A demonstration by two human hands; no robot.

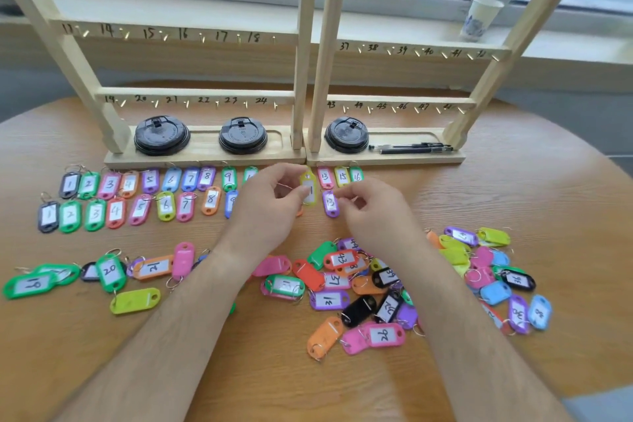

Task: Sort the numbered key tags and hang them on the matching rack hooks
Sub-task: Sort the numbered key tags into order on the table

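Yellow tag [309, 190] between curled hands [270, 202] [373, 212]

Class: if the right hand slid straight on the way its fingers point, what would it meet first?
Probably the purple tag marked 13, just ahead of the right hand; whether they already touch is unclear.

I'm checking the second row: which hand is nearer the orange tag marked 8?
Left. The left hand is a little right of the orange tag, pinching a yellow tag; the right hand lies farther right, beyond the left.
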